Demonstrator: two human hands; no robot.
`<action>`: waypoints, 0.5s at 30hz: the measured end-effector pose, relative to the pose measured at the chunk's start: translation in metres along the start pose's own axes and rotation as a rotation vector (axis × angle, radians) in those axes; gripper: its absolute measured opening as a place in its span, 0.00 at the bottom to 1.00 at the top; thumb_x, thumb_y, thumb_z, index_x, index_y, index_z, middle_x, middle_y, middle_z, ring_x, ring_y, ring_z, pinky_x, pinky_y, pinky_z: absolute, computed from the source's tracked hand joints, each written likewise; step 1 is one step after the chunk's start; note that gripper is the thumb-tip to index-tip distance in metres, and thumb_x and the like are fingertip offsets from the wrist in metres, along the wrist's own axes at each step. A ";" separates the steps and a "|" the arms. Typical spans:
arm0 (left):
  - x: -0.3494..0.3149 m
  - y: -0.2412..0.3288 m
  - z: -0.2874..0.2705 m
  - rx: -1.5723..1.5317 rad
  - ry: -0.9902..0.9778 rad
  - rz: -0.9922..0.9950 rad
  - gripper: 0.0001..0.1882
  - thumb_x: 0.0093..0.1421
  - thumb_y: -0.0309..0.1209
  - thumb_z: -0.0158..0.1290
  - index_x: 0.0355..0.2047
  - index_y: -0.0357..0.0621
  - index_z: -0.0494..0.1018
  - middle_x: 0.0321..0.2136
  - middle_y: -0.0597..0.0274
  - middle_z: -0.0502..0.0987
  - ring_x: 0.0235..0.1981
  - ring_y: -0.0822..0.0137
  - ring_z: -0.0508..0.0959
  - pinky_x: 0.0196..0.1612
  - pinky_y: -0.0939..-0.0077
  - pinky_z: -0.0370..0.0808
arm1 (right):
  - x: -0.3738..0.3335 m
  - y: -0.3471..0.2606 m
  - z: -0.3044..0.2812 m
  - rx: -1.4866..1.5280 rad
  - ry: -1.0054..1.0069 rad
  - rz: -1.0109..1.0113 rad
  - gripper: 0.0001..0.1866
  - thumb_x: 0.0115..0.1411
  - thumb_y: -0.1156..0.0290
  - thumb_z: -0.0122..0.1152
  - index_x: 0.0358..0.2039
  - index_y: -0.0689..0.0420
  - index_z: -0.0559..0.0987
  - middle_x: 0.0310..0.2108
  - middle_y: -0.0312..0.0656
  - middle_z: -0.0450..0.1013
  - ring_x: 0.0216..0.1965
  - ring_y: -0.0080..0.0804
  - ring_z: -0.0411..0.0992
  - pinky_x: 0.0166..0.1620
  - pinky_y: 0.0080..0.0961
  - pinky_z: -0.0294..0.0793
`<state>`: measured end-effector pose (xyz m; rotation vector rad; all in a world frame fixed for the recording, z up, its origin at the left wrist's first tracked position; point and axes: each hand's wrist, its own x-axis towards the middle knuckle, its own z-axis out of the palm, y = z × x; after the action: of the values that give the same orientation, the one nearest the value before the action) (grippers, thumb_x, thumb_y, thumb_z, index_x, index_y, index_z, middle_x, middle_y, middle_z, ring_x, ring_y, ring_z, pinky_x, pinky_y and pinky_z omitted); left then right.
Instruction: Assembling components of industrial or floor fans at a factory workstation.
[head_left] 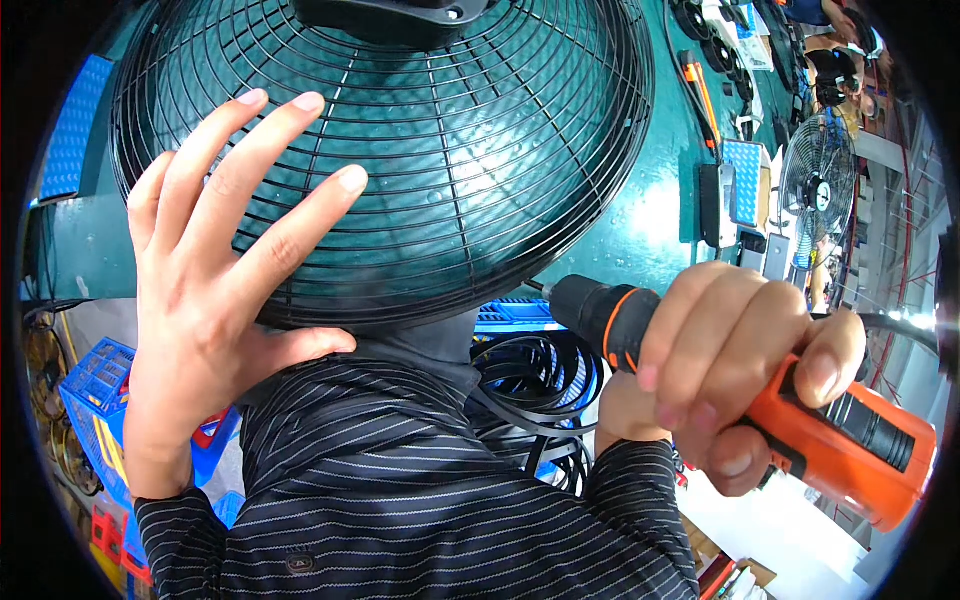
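Note:
A large round black wire fan guard (463, 213) lies over the green tabletop in front of me, with a black housing (395, 20) at its far middle. My left hand (225, 235) is spread over the guard's near left side, fingers apart and fingertips at the wires. To the right of the guard, my right hand (735, 350) is wrapped round an orange and black power screwdriver (850, 450). The tool's tip points left, near the guard's rim; whether it touches anything cannot be told. The hand hides part of the tool's body.
The green table (640, 215) carries an orange-handled tool (700, 95) and black parts at the far right. Another fan guard (820, 190) stands beyond. Below the table edge are black rings (540, 375) and a blue crate (100, 375). A blue textured panel (75, 130) is at left.

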<state>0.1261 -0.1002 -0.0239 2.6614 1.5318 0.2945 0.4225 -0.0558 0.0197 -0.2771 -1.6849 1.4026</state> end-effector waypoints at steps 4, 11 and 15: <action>0.000 0.001 0.002 0.011 0.013 0.000 0.41 0.49 0.67 0.52 0.56 0.54 0.74 0.61 0.49 0.68 0.64 0.46 0.65 0.61 0.53 0.57 | 0.004 0.000 -0.003 0.031 -0.041 0.019 0.23 0.52 0.76 0.68 0.47 0.56 0.69 0.19 0.36 0.74 0.15 0.23 0.73 0.24 0.22 0.76; 0.000 -0.002 0.003 0.001 0.020 0.009 0.42 0.49 0.69 0.50 0.56 0.54 0.74 0.62 0.51 0.68 0.63 0.46 0.65 0.61 0.53 0.57 | 0.030 0.004 -0.011 0.144 -0.374 0.104 0.20 0.48 0.77 0.75 0.39 0.58 0.73 0.22 0.39 0.75 0.19 0.28 0.76 0.25 0.22 0.75; -0.005 -0.007 0.003 -0.004 0.056 0.026 0.42 0.50 0.69 0.49 0.55 0.53 0.74 0.61 0.52 0.68 0.62 0.46 0.66 0.60 0.53 0.58 | 0.036 0.005 -0.010 0.167 -0.384 0.107 0.22 0.48 0.79 0.75 0.40 0.58 0.72 0.23 0.40 0.75 0.20 0.28 0.77 0.26 0.20 0.75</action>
<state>0.1190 -0.1007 -0.0289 2.6940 1.5105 0.3764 0.4074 -0.0240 0.0328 -0.0005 -1.8635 1.7507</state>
